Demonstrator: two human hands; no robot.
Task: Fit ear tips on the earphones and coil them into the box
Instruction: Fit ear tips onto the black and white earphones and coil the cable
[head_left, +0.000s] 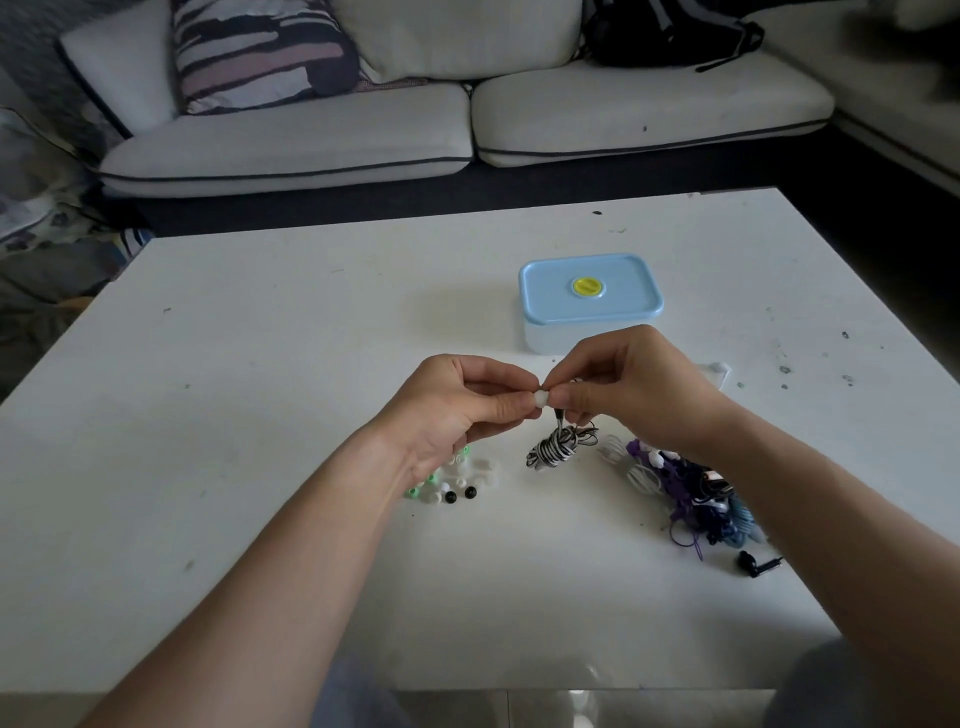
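My left hand (457, 405) pinches a small white ear tip (541, 399) between thumb and fingers. My right hand (628, 384) meets it fingertip to fingertip and pinches the earbud end of black-and-white striped earphones (553, 449). Their bundled cord hangs below my fingers down to the table. The earbud itself is hidden by my fingers. The box (589, 299) stands behind my hands, clear with a light-blue lid and a yellow knob, and the lid is on.
Loose ear tips (457, 480), white, green and black, lie under my left wrist. A tangle of purple, blue and white earphones (696, 493) lies under my right forearm, with a black earbud (756, 565) near it. The white table (260, 364) faces a grey sofa (363, 140).
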